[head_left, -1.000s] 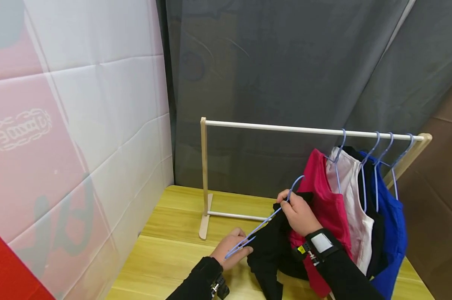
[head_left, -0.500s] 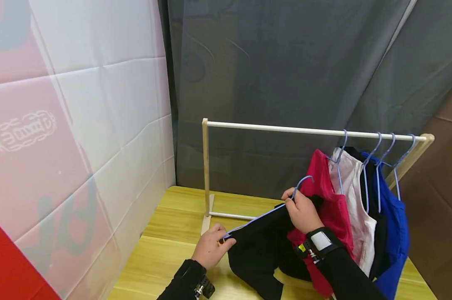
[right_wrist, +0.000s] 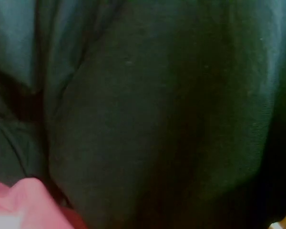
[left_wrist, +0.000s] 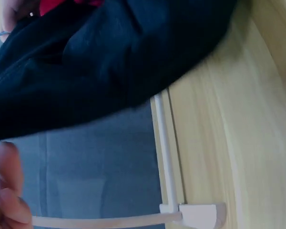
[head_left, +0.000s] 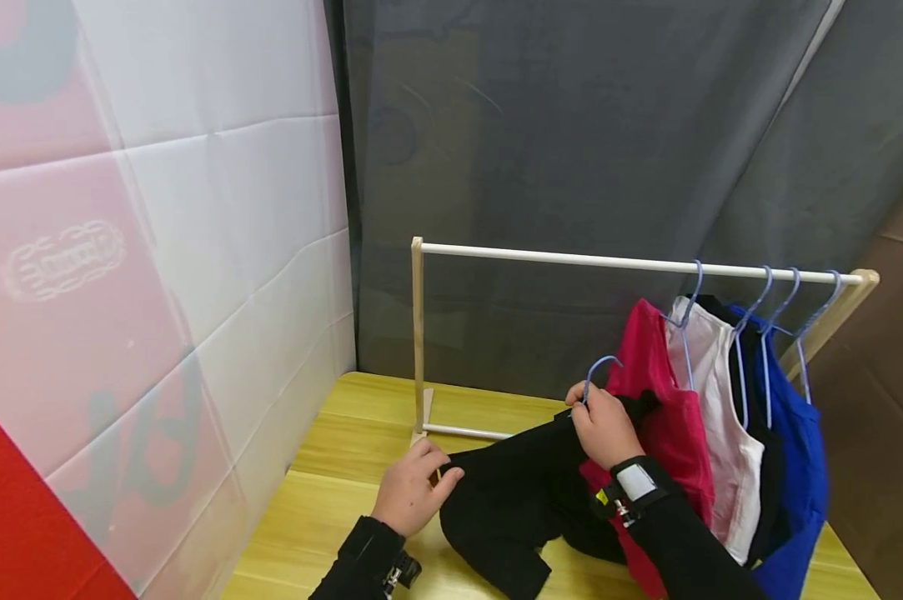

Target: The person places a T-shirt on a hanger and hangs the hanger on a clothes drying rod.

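A black short-sleeved garment (head_left: pixel 507 479) droops between my two hands, above the tabletop. My right hand (head_left: pixel 607 425) grips a blue hanger (head_left: pixel 604 362) just below its hook, together with the cloth there. The rest of that hanger is hidden by the fabric. At the garment's left shoulder, my left hand (head_left: pixel 413 487) pinches the edge between thumb and fingers. In the left wrist view, curled fingertips (left_wrist: pixel 12 191) show beside the dark cloth (left_wrist: pixel 100 62). Black fabric (right_wrist: pixel 148 119) fills most of the right wrist view.
Behind my hands stands a rack with a white rail (head_left: pixel 541 256). On its right side hang a red top (head_left: pixel 679 417), a white top (head_left: pixel 729 450), a black garment and a blue garment (head_left: pixel 792 467). The wooden tabletop (head_left: pixel 331 508) meets a printed cloth wall (head_left: pixel 218 250) on the left.
My left hand has moved left and up, drawing the black garment out over the hanger's left arm, which is now covered. My right hand keeps its grip below the hook.
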A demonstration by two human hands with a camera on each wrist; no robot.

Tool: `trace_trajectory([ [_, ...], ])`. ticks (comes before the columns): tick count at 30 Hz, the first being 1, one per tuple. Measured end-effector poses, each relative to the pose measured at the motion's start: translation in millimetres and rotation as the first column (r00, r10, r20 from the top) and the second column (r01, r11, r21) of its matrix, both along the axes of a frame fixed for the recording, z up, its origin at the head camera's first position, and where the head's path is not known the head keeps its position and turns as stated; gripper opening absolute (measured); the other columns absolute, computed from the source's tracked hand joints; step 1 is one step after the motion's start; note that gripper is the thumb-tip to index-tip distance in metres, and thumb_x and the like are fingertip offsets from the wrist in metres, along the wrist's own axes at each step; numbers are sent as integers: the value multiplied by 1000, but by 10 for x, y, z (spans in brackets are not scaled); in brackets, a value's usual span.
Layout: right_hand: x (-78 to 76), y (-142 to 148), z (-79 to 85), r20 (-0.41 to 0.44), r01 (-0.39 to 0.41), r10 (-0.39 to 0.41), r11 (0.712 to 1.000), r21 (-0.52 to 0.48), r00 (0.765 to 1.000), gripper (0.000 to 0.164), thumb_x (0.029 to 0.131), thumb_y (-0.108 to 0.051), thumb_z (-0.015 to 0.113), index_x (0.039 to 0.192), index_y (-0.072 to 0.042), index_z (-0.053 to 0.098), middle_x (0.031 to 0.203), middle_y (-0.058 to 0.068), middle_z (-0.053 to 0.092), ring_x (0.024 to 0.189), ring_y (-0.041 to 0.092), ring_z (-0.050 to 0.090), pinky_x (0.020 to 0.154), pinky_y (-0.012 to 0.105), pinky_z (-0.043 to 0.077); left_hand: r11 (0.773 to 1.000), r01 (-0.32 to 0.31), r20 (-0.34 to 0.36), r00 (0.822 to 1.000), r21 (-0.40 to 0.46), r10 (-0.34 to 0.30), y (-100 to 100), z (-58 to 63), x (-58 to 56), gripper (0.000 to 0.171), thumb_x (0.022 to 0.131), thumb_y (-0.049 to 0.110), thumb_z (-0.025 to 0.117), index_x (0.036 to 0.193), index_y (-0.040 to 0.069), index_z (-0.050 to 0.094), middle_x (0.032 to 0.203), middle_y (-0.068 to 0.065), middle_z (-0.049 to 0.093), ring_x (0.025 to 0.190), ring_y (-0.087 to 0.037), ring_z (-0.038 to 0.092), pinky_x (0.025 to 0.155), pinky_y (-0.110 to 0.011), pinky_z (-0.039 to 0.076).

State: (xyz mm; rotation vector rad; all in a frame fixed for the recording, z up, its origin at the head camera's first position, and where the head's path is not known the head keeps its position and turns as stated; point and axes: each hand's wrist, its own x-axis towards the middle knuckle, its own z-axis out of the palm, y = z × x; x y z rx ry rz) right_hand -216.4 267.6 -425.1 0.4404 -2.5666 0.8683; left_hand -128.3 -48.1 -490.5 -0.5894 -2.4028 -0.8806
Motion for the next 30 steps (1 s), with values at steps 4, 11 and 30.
trace_trajectory([
  [4,40,-40,2,11,-58,58,998,-18,998,16,96,-1,48,97,-9,61,94,8,66,87,25,59,81,47,48,999,-20,98,995,44,16,113,72,-5,12,97,28,71,98,16,72,95,7,60,74,-5,54,65,-23,48],
  [11,98,-212,50,-47,-154,155,988,16,987,15,97,-2,52,96,-11,64,92,3,69,86,23,60,82,46,48,996,64,181,981,65,-75,456,231,-27,9,101,24,64,102,17,69,101,6,62,86,-8,62,75,-27,52],
  [30,159,-279,36,-115,-197,190,979,-49,975,20,98,-5,59,116,-8,65,103,5,67,103,27,58,107,55,35,971,25,473,870,238,-138,759,223,-24,28,106,41,51,92,19,59,70,6,45,65,-10,46,60,-29,37],
])
